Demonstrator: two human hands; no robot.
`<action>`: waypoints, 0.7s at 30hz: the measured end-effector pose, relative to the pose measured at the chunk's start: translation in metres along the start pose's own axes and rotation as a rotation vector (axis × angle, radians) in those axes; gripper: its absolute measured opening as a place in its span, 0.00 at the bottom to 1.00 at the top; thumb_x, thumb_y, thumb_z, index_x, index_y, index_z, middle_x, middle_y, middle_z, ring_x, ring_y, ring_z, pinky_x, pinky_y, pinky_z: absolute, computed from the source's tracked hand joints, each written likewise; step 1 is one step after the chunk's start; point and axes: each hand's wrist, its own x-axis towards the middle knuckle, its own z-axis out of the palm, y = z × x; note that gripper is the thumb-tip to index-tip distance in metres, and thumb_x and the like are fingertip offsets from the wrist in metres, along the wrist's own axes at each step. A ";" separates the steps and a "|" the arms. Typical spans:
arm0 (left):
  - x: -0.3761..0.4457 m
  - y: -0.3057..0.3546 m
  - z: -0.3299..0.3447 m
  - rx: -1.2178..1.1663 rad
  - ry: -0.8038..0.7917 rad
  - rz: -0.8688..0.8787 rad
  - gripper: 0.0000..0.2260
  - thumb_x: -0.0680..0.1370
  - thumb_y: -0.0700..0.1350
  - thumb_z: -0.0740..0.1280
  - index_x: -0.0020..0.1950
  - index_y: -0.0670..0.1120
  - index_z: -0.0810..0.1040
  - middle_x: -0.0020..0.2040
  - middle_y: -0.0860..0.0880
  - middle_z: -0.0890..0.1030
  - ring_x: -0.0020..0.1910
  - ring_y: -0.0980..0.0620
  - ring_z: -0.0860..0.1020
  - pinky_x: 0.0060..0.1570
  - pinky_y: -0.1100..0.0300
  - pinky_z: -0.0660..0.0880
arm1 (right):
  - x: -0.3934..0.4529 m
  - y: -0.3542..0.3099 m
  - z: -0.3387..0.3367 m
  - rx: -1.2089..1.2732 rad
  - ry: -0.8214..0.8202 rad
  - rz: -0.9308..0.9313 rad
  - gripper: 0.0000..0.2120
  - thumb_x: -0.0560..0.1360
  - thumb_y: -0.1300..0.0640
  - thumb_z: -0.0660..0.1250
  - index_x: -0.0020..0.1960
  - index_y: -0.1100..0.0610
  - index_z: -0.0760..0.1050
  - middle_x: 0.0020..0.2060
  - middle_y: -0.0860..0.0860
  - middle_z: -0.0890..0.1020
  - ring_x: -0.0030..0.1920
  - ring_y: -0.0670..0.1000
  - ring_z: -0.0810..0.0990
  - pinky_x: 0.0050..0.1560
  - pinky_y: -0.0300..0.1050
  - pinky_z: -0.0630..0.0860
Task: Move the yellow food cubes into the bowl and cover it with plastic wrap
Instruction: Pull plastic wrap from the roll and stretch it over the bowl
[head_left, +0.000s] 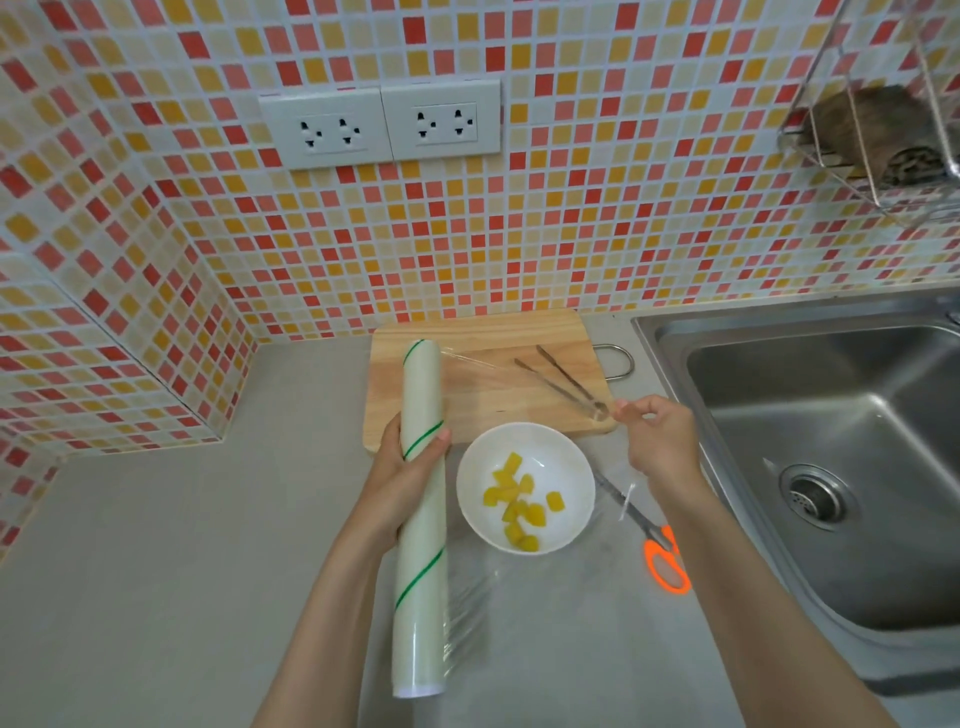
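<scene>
A white bowl (558, 457) stands on the grey counter in front of the cutting board, with several yellow food cubes (519, 506) inside it. My left hand (402, 480) grips a long roll of plastic wrap (423, 519) with green stripes, held just left of the bowl. A clear sheet of wrap (519, 379) stretches from the roll to the right, above the bowl. My right hand (660, 441) pinches the sheet's free edge to the right of the bowl.
A wooden cutting board (467, 358) lies behind the bowl with metal tongs (561, 384) on it. Orange-handled scissors (654, 540) lie on the counter right of the bowl. A steel sink (831, 441) fills the right side. A tiled wall with sockets (382, 127) rises behind.
</scene>
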 end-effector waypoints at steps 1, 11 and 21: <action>0.003 -0.005 0.002 0.025 0.027 0.015 0.26 0.72 0.56 0.69 0.68 0.56 0.65 0.53 0.44 0.79 0.46 0.45 0.79 0.47 0.50 0.77 | 0.002 0.004 0.000 -0.026 0.005 -0.003 0.14 0.74 0.54 0.66 0.31 0.55 0.74 0.30 0.51 0.76 0.31 0.51 0.72 0.37 0.42 0.68; 0.016 -0.032 0.000 0.352 0.208 0.099 0.31 0.73 0.60 0.66 0.72 0.61 0.57 0.56 0.53 0.77 0.55 0.46 0.77 0.48 0.58 0.70 | 0.005 0.028 0.020 -0.153 0.020 -0.022 0.11 0.75 0.59 0.64 0.38 0.66 0.76 0.34 0.56 0.78 0.38 0.57 0.75 0.39 0.47 0.71; 0.014 -0.039 0.016 0.650 0.315 0.006 0.36 0.75 0.64 0.60 0.77 0.53 0.48 0.62 0.39 0.76 0.59 0.38 0.75 0.50 0.50 0.70 | -0.018 0.047 0.037 -0.205 0.004 -0.161 0.05 0.76 0.60 0.63 0.50 0.61 0.74 0.37 0.59 0.81 0.38 0.59 0.77 0.38 0.49 0.70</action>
